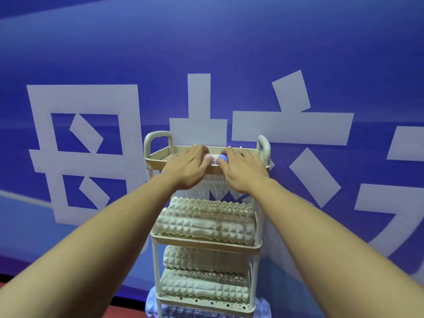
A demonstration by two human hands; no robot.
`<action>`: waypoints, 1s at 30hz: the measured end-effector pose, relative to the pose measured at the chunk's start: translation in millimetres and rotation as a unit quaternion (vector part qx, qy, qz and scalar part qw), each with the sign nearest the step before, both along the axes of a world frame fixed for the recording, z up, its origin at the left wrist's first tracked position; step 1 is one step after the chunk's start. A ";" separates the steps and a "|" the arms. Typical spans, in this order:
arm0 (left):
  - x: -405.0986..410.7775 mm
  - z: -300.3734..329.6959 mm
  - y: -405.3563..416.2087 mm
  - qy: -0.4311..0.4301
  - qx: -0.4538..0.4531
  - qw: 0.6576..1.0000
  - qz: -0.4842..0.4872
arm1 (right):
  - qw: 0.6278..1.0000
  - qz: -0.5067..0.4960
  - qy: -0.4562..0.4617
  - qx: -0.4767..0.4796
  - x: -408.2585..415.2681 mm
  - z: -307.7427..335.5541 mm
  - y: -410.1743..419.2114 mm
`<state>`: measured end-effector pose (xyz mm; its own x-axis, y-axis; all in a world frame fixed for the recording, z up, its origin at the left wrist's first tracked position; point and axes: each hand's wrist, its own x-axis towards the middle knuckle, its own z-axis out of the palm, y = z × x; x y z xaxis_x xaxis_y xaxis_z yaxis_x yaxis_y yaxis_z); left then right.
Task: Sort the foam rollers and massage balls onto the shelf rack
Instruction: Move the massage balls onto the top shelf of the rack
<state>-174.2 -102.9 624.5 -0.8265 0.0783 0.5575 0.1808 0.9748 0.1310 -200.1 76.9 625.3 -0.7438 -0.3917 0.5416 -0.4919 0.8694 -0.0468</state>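
Low centre of frame: cream foam rollers already stacked on the rack's middle and lower tiers. Mid-frame, top tray: left hand cups a pink ball, right hand a blue spiky ball. Balls being seated; next, probably let go without them rolling.

Rack is looking like matt cream plastic, trays perforated with small holes, handles smooth. Rollers are showing as pale beige foam, ridged and knobbly, slight sheen on the bumps. Blue ball is looking rubbery, covered in small nubs; pink ball is mostly hidden, finish unclear. Wall is showing as a smooth matt blue banner with flat white print. Floor is looking smooth, red, matt.
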 end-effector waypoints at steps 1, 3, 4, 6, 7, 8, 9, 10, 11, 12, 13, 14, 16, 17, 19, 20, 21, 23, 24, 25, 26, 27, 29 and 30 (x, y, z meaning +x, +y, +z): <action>0.8 -0.5 -0.4 0.002 0.001 1.000 -0.003 | 1.000 0.003 -0.008 -0.003 1.6 0.9 0.8; 1.7 -2.5 -1.9 0.003 -0.005 1.000 -0.012 | 1.000 0.010 -0.014 -0.007 3.7 1.6 2.6; 3.2 -4.0 -1.7 -0.004 -0.009 1.000 -0.014 | 1.000 0.012 -0.010 -0.002 4.8 1.3 3.5; 9.1 -5.9 -0.1 -0.006 -0.014 1.000 -0.010 | 1.000 0.023 0.011 0.016 7.0 -0.6 6.5; 13.3 -6.6 0.6 -0.005 -0.020 1.000 -0.003 | 0.999 0.030 0.017 0.023 8.7 -2.3 8.5; 18.8 -6.9 1.6 -0.004 -0.029 1.000 0.006 | 0.999 0.036 0.021 0.026 10.5 -4.2 10.8; 23.8 -6.8 1.4 0.000 -0.039 0.999 0.010 | 0.999 0.038 0.021 0.023 12.3 -6.2 13.1; 29.4 -6.2 1.4 0.007 -0.046 0.999 0.011 | 0.999 0.039 0.022 0.014 15.0 -8.3 15.2; 35.1 -5.2 1.1 0.016 -0.050 0.999 0.010 | 0.999 0.040 0.020 -0.003 18.3 -9.0 16.7; 41.7 -4.1 0.8 0.022 -0.054 0.998 0.009 | 0.998 0.046 0.015 -0.025 22.7 -8.6 17.8; 47.8 -4.0 0.6 0.028 -0.060 0.998 0.009 | 0.998 0.051 0.010 -0.046 28.7 -7.8 18.7; 53.9 -4.4 0.5 0.036 -0.065 0.997 0.010 | 0.997 0.053 0.012 -0.061 35.4 -6.8 20.0; 67.2 -7.9 0.9 0.057 -0.054 0.997 0.010 | 0.995 0.056 0.028 -0.074 51.4 -5.5 22.7; 74.6 -10.1 1.8 0.065 -0.039 0.997 0.010 | 0.995 0.058 0.040 -0.076 60.4 -6.2 24.2; 90.9 -16.9 6.4 0.080 -0.006 0.997 0.005 | 0.994 0.056 0.061 -0.067 78.6 -14.0 27.2; 99.4 -22.8 9.5 0.082 0.004 0.997 0.002 | 0.995 0.053 0.062 -0.062 88.7 -21.1 28.0; 108.1 -29.8 13.1 0.079 0.007 0.997 0.000 | 0.996 0.048 0.055 -0.058 98.6 -29.8 28.6; 124.8 -48.8 20.6 0.054 0.003 0.999 -0.005 | 0.998 0.042 0.021 -0.034 117.1 -52.4 31.1; 133.2 -61.2 23.6 0.037 0.001 0.999 -0.007 | 0.999 0.041 -0.003 -0.016 125.7 -67.3 32.9; 139.5 -74.0 26.0 0.020 0.001 1.000 -0.009 | 0.999 0.042 -0.027 -0.001 132.0 -82.0 34.9; 146.8 -88.6 28.6 -0.003 0.005 1.000 -0.013 | 0.998 0.043 -0.053 0.010 138.9 -97.6 37.9; 154.4 -105.0 31.2 -0.030 0.012 0.999 -0.017 | 0.995 0.044 -0.084 0.016 146.1 -114.3 40.8; 165.0 -140.4 34.6 -0.096 0.014 0.995 -0.020 | 0.987 0.038 -0.151 0.030 156.5 -149.0 45.5; 169.7 -160.8 36.2 -0.135 0.014 0.991 -0.020 | 0.981 0.031 -0.190 0.041 161.3 -168.6 47.2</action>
<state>-4.6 -66.8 463.7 -0.9423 0.1011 0.3192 0.1736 0.9627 0.2074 -38.8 124.1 456.7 -0.8588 -0.4734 0.1958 -0.5051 0.8464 -0.1687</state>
